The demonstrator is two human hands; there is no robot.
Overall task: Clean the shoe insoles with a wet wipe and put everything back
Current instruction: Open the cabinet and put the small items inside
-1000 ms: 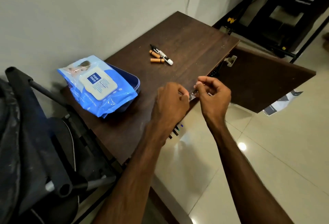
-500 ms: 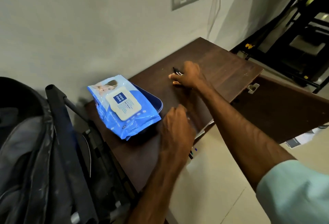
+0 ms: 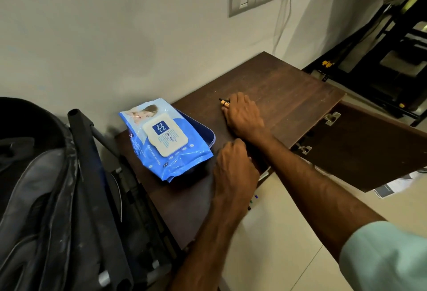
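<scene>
The small orange cylinder (image 3: 225,103) under the right hand (image 3: 243,118) could be sent rolling across the smooth cabinet top (image 3: 288,87) and down to the tiled floor (image 3: 277,233) if it were nudged rather than lifted cleanly. That hand's fingers were bent down over it, but whether it was actually gripped could not be told. The left hand (image 3: 233,166) was clenched at the front edge of the top and seen from the back, so anything inside it was hidden. It lay just beside the wet wipes pack (image 3: 165,139), and a careless sweep of that forearm could be expected to push the pack off its support. The open cabinet door (image 3: 374,149) below the right forearm might be knocked as well. No shoe or insole was seen.

The pack was laid on a blue tray (image 3: 209,134) at the left part of the top, near the wall, its lower end overhanging the tray. It was made of glossy, crinkled blue film, with a white flap printed "mee mee Wet Wipes" pressed shut, and it looked plump.
</scene>
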